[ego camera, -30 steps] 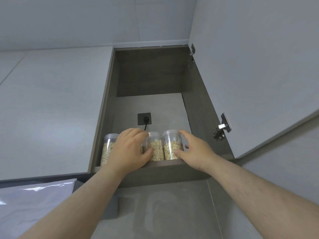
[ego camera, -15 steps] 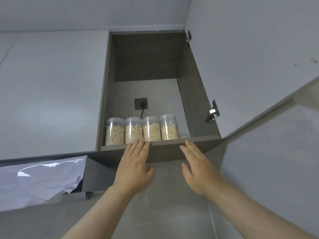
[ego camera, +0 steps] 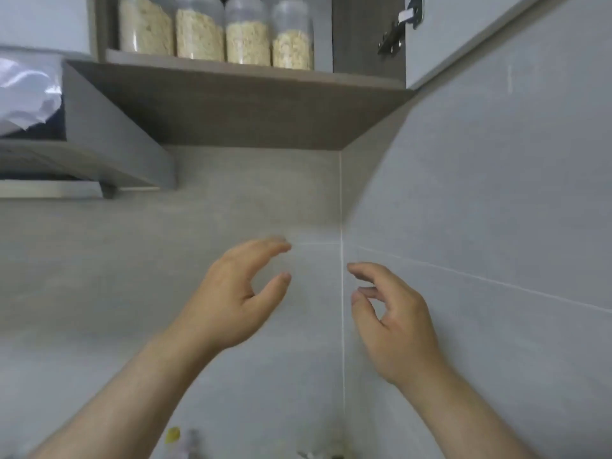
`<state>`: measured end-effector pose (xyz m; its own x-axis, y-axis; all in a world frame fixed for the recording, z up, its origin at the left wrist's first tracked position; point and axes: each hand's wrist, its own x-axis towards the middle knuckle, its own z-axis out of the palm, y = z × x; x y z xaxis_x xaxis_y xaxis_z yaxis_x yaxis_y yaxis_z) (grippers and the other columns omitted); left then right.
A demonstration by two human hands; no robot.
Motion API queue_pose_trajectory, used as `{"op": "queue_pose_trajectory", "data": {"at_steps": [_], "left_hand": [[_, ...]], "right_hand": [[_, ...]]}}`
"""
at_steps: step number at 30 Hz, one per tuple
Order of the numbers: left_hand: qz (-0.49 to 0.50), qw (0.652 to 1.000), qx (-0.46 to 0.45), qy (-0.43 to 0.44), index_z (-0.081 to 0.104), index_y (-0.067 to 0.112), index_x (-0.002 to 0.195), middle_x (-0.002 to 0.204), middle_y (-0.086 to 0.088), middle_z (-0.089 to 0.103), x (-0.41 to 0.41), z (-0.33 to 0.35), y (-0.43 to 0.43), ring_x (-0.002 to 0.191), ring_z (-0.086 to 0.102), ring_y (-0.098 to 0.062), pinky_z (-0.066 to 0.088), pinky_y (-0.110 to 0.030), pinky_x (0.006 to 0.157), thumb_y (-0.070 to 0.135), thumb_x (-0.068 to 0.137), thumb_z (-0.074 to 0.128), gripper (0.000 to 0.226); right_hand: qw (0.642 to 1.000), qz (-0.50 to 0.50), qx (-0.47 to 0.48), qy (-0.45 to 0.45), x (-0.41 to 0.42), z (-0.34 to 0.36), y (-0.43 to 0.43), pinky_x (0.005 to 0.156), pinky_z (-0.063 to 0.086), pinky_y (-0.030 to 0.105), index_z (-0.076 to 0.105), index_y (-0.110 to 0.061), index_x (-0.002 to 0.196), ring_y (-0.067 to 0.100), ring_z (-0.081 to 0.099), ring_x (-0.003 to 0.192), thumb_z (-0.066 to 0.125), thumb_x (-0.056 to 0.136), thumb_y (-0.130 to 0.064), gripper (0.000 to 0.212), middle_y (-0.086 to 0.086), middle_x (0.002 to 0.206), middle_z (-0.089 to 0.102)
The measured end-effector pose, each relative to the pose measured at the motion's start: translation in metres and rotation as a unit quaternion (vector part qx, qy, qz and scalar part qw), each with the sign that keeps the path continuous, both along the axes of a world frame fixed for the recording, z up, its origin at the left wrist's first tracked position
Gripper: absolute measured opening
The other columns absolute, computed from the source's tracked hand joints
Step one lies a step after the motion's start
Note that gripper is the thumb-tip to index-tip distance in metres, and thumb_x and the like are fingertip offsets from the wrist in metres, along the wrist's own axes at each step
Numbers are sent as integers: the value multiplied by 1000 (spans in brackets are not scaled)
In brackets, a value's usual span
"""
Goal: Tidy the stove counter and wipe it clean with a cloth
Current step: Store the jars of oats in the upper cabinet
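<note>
**Hovering Empty-Handed Below the Cabinet Shelf (ego camera: 248,104)**

Looking up from under the cabinet shelf, we see four clear jars (ego camera: 247,41) standing upright in a row along its front edge. They sit side by side, touching or nearly so, and each is filled most of the way with pale flakes. Their tops are cut off by the frame.

Well below the shelf, both our arms reach up in front of the tiled wall (ego camera: 99,276). Our left hand (ego camera: 231,303) is slack, with its fingers (ego camera: 265,248) stretched forward in a gentle curve and the thumb spread apart beneath them. It has hold of nothing. Our right hand (ego camera: 397,323) hangs just beside it, the two apart, roughly under the shelf's right end. Its fingers are loosely curled with the thumb close to the forefinger, and it too grips nothing. Neither hand touches the shelf or the jars.

Right of the shelf, the cabinet door (ego camera: 463,28) stands swung out, and its metal hinge (ego camera: 402,24) shows beside the last jar. Left of the shelf and a little lower juts the grey range hood (ego camera: 99,160), with crinkled plastic film (ego camera: 26,91) above it. Far beneath the shelf, at the bottom edge, lie a few small things too blurred to identify.
</note>
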<state>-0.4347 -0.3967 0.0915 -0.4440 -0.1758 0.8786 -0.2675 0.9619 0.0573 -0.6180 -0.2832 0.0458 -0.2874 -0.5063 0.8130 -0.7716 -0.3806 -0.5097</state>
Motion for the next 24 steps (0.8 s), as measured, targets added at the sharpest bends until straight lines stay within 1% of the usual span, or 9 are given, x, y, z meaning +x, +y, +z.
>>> {"op": "queue_pose_trajectory", "data": {"at_steps": [2, 6, 8, 10, 13, 16, 19, 21, 24], "left_hand": [[-7, 999, 36, -11, 64, 15, 124, 127, 13, 53, 0, -28, -3, 117, 41, 9, 25, -1, 99, 49, 86, 44, 55], [-19, 991, 130, -26, 62, 17, 126, 125, 17, 53, 1, -91, -1, 109, 44, 9, 29, -1, 92, 50, 85, 43, 56], [-22, 983, 178, -32, 62, 19, 126, 126, 22, 51, 1, -121, 0, 108, 45, 11, 29, 2, 91, 51, 84, 44, 56], [-33, 970, 239, -29, 60, 27, 126, 124, 33, 47, 2, -147, 2, 108, 43, 21, 29, 5, 88, 54, 82, 43, 55], [-32, 948, 315, -25, 56, 40, 123, 120, 43, 42, 5, -180, 6, 107, 39, 31, 36, -3, 86, 55, 81, 47, 45], [-25, 921, 388, -31, 53, 53, 112, 117, 44, 47, 9, -217, 9, 111, 44, 24, 37, -8, 87, 54, 81, 51, 31], [-21, 892, 449, -45, 52, 59, 106, 118, 39, 52, 13, -257, 14, 111, 48, 18, 38, -8, 86, 59, 76, 50, 30], [-18, 879, 470, -74, 51, 58, 107, 120, 37, 51, 12, -282, 18, 111, 50, 15, 41, -14, 91, 56, 81, 52, 26], [-11, 862, 493, -121, 49, 55, 111, 124, 34, 49, 12, -318, 24, 117, 48, 10, 39, -21, 103, 35, 94, 58, 28]], "right_hand": [[999, -1, 22, -38, -5, -31, 5, 83, 39, 5, 52, -56, 101, -8, 58, 102, 50, 84, -31, 30, -36, 112, 58], [992, -8, 89, -94, -12, -89, 11, 88, 43, 16, 54, -54, 101, -6, 59, 104, 56, 92, -16, 39, -30, 114, 59], [986, -11, 123, -109, -13, -115, 13, 88, 43, 16, 55, -51, 103, -8, 58, 103, 56, 93, -10, 42, -27, 115, 60], [981, -12, 150, -120, -14, -139, 13, 88, 43, 14, 57, -47, 106, -8, 58, 104, 55, 93, -9, 41, -25, 116, 60], [971, -7, 186, -151, -15, -172, 14, 80, 41, 6, 57, -48, 104, -10, 58, 102, 55, 93, -10, 39, -27, 115, 59], [957, -4, 227, -179, -15, -208, 13, 77, 41, 1, 58, -46, 103, -14, 56, 101, 55, 94, -11, 37, -25, 114, 60], [944, -15, 256, -209, -16, -246, 17, 78, 43, 2, 58, -47, 98, -14, 58, 98, 58, 91, -7, 40, -23, 108, 63], [935, -35, 273, -225, -20, -275, 21, 82, 47, 9, 58, -45, 97, -9, 61, 96, 62, 89, -6, 40, -22, 105, 64], [919, -66, 298, -249, -30, -316, 27, 91, 52, 26, 62, -33, 105, -1, 62, 100, 66, 87, -7, 32, -18, 107, 63]]}}
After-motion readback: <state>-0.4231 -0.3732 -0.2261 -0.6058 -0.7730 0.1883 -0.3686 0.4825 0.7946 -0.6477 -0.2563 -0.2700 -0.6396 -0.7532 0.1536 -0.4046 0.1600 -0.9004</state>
